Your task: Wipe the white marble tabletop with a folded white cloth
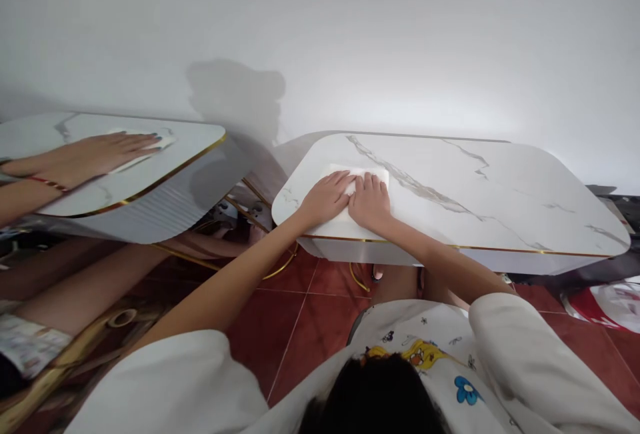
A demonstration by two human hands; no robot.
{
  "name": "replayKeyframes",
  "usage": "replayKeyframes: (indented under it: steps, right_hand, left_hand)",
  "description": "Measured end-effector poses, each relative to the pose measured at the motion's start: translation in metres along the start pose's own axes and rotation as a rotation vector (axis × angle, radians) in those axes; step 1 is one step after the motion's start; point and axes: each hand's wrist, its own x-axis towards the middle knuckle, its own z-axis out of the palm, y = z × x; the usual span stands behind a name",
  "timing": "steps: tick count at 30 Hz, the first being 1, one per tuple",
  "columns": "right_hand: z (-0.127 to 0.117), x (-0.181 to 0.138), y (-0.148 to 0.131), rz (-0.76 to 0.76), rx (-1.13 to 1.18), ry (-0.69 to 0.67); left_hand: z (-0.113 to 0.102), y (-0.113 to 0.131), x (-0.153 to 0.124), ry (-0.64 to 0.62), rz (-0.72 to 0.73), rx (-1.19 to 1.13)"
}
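My left hand (pixel 327 198) and my right hand (pixel 370 201) lie side by side near the left end of a white marble-patterned table (pixel 505 201) with a gold edge. Both press down, fingers stretched out and flat, on a folded white cloth (pixel 341 226); whether it is fabric or paper I cannot tell. Part of the cloth is hidden under my palms. The two hands nearly touch at the thumbs.
At left, a co-worker's hands (pixel 113 152) rest on another white cloth (pixel 166 141) on a similar table (pixel 193 143). A plain wall (pixel 400 41) stands behind both tables. Red tiles (pixel 287 311) cover the floor. A red-and-white item (pixel 600 305) lies at right.
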Motion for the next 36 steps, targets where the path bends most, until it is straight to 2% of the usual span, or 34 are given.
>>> replayKeyframes:
  steps: [6, 10, 20, 26, 30, 36]
  right_hand:
    - [-0.005, -0.039, -0.013, -0.006, 0.085, -0.002]
    - [-0.008, -0.055, -0.011, -0.020, 0.097, 0.006]
    - [-0.017, -0.069, 0.026, -0.031, 0.019, 0.016]
    - [-0.023, -0.051, 0.050, -0.076, 0.006, -0.027]
    - [-0.026, -0.024, 0.065, -0.091, -0.031, -0.064]
    - [-0.019, 0.024, 0.087, -0.163, -0.094, -0.044]
  left_hand:
    - [-0.008, 0.017, -0.036, -0.001, -0.004, -0.010]
    - [-0.011, 0.034, -0.049, 0.023, -0.026, -0.003]
    - [-0.006, 0.077, -0.035, 0.000, -0.084, -0.006]
    - [0.000, 0.084, -0.012, 0.007, -0.113, -0.006]
    - [0.007, 0.076, 0.015, 0.045, -0.094, -0.012]
    - [0.019, 0.058, 0.059, 0.077, -0.121, -0.034]
